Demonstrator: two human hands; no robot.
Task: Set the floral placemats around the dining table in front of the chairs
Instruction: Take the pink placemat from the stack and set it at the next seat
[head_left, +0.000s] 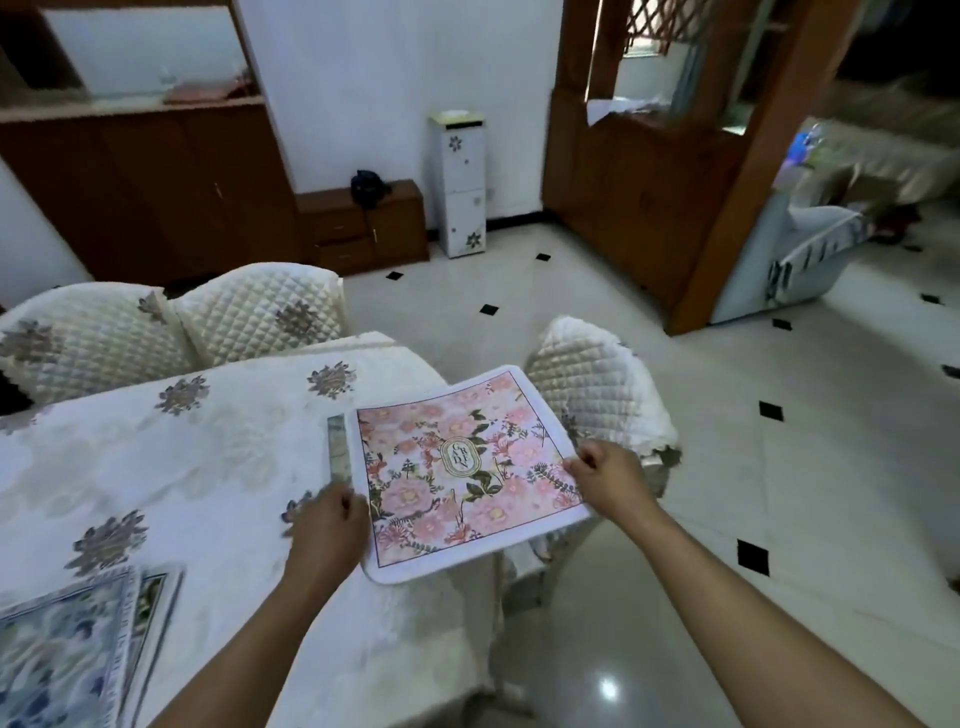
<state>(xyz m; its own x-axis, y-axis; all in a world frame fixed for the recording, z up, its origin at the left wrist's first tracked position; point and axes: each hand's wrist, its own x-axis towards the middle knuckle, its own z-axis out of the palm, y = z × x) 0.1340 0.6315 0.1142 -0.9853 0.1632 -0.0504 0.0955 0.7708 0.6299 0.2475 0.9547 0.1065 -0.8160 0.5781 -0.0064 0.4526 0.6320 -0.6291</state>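
A pink floral placemat (462, 467) with a white border hangs over the right edge of the dining table (182, 457), partly above a quilted chair (592, 395). My left hand (327, 525) grips its left edge and my right hand (605, 475) pinches its right edge. A thin strip of another mat (336, 449) shows beside the pink one, under my left hand. Blue floral placemats (62, 654) lie stacked at the table's near left corner. A cream cloth with grey flowers covers the table.
Two more quilted chairs (171, 322) stand at the far side of the table. Beyond are a low wooden cabinet (363, 228), a white floral stand (460, 187) and a wooden partition (649, 182). Tiled floor (779, 493) spreads to the right.
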